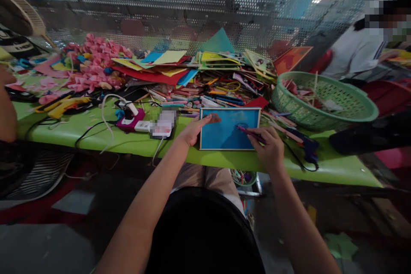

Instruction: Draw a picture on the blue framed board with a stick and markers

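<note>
A blue board with a thin pale wooden frame (221, 138) is tilted up at the front of the green table. My left hand (194, 130) grips its left edge, the thumb lying over the blue face and the other fingers mostly hidden. In my right hand (270, 145) is a slim purple pen (246, 130), pinched between the fingers. Its tip meets the blue surface right of the middle, where dark curved marks show. Fainter pale marks lie near the board's top edge. Whether the pen is a marker or a crayon is too small to tell.
Pens and paper scraps crowd behind the board. A green basket (324, 113) stands right, near a dark blue glue gun (310, 145). Left are a purple power strip (131, 120), cables, a phone (165, 122), and pink paper flowers (96, 60). A person (349, 51) sits at right.
</note>
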A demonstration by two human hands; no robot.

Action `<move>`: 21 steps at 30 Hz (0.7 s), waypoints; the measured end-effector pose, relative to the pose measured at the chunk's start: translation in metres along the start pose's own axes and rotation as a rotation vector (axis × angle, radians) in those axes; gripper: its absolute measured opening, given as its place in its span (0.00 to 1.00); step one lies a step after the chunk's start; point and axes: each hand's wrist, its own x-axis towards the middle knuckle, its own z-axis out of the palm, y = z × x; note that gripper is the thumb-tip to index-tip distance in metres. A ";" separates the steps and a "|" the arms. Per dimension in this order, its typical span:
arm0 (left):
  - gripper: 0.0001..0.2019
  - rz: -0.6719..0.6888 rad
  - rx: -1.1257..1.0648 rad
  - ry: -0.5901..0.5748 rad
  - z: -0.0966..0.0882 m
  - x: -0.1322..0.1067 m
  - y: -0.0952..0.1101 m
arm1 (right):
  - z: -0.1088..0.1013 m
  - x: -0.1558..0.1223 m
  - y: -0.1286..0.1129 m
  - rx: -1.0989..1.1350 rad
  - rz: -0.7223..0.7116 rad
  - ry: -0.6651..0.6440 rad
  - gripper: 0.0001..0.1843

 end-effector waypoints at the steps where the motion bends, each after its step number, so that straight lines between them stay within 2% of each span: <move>1: 0.16 -0.003 0.001 0.001 0.000 0.000 0.000 | 0.000 0.000 0.000 -0.001 0.000 0.003 0.08; 7: 0.17 -0.009 0.004 0.010 0.002 -0.002 0.001 | -0.001 0.001 -0.002 -0.007 0.007 0.036 0.08; 14: 0.15 -0.010 0.001 0.019 0.003 -0.001 0.001 | 0.000 0.000 -0.002 -0.003 0.004 -0.026 0.08; 21: 0.16 -0.014 0.009 0.016 0.004 -0.004 0.003 | 0.000 0.000 -0.002 -0.020 0.012 0.006 0.09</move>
